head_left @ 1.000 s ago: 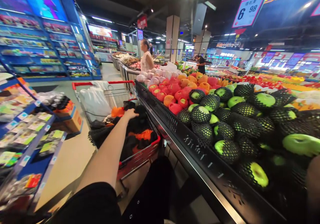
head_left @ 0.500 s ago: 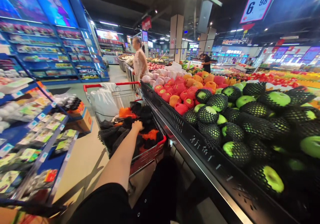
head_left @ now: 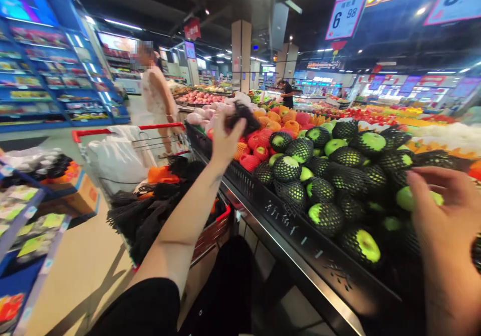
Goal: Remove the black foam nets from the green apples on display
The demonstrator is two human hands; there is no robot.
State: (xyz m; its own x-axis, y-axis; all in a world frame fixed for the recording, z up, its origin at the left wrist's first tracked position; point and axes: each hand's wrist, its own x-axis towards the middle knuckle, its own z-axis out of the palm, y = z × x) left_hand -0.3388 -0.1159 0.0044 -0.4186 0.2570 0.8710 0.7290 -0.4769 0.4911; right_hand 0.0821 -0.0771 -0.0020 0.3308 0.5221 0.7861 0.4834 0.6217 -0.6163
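Observation:
My left hand [head_left: 224, 138] is raised above the front edge of the fruit stand, gripping a bunch of black foam net sleeves [head_left: 241, 115]. My right hand [head_left: 445, 221] hovers at the right over green apples in black net sleeves [head_left: 326, 176], fingers spread, holding nothing. It is nearest a bare green apple [head_left: 408, 197]. Below and left of my left arm stands a red shopping cart [head_left: 210, 231] filled with black and orange net sleeves [head_left: 158, 196].
Red and orange netted fruit [head_left: 263, 138] fills the stand behind the green apples. The black crate wall [head_left: 300, 236] edges the stand. A person in white [head_left: 156, 95] stands beyond the cart. Blue shelves [head_left: 22, 211] line the aisle's left side. White bag [head_left: 112, 158] in cart.
My left hand has lifted out of the cart with black net sleeves and moved up to the right over the stand. My right hand has come into view over the green apples.

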